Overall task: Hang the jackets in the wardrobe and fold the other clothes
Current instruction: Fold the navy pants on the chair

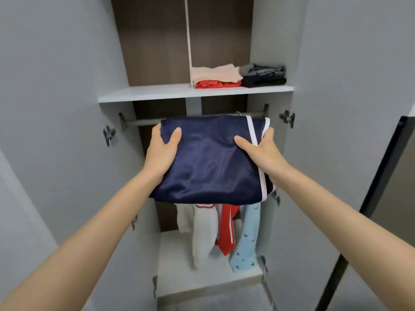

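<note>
Below the wardrobe shelf (157, 94), a folded navy garment (211, 162) with a white stripe is held level in front of the hanging rail (143, 122). The left hand (160, 151) and right hand (262, 153) pinch its two side edges, thumbs on top and fingers hidden underneath. On the shelf lie folded peach (215, 74), red (215, 84) and dark clothes (262, 75). Lower beneath the shelf hang white (202, 232), red (226, 230) and light-blue jackets (247, 234).

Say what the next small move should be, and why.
Probably lift the navy garment to the shelf: it is already folded, the left hand and right hand grip its sides below the shelf, and other folded clothes lie there.
</note>
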A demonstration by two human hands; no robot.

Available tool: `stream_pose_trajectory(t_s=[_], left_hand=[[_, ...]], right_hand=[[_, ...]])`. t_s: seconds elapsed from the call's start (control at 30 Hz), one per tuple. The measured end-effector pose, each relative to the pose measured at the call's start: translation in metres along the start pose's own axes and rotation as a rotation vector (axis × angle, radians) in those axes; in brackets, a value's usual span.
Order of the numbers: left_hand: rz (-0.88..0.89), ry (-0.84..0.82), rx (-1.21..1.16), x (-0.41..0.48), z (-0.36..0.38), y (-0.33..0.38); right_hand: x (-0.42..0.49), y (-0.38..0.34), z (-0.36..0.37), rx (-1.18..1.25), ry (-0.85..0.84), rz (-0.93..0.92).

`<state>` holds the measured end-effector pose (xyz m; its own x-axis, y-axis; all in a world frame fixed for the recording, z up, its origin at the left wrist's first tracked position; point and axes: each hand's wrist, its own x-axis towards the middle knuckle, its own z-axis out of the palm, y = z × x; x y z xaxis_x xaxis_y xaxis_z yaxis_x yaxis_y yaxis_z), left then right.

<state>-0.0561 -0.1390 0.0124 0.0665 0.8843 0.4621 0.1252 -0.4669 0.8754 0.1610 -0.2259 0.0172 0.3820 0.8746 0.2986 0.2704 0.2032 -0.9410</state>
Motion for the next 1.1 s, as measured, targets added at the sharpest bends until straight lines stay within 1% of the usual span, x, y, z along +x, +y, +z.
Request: stream_pose_trajectory(t_s=[0.17,0.33,0.47,0.53,0.67,0.77,0.87,1.0,1.1], left_hand=[[0.038,0.055,-0.060,0.102,0.019,0.023],[0.090,0.127,-0.024,0.198,0.029,0.041],[0.110,0.216,0.034,0.262,0.016,0.044],[0.126,0.268,0.083,0.292,0.003,0.041],[0.129,0.344,0.162,0.344,-0.029,0.025],[0.111,0.369,0.213,0.381,-0.050,0.002],[0.086,0.374,0.265,0.420,-0.069,-0.023],[0.012,0.321,0.291,0.469,-0.083,-0.055],[-0.039,0.248,0.353,0.495,-0.079,-0.078]], right_hand=[[0.110,-0.034,-0.001,0.045,-0.018,-0.130],[0.217,-0.066,0.007,0.066,-0.085,-0.195],[0.289,-0.086,0.033,0.076,-0.154,-0.224],[0.317,-0.094,0.053,0.043,-0.185,-0.231],[0.368,-0.101,0.103,0.031,-0.248,-0.207],[0.403,-0.102,0.145,-0.002,-0.273,-0.168],[0.439,-0.098,0.185,0.021,-0.304,-0.108],[0.484,-0.087,0.228,-0.040,-0.283,-0.036],[0.511,-0.075,0.248,-0.155,-0.235,-0.015]])
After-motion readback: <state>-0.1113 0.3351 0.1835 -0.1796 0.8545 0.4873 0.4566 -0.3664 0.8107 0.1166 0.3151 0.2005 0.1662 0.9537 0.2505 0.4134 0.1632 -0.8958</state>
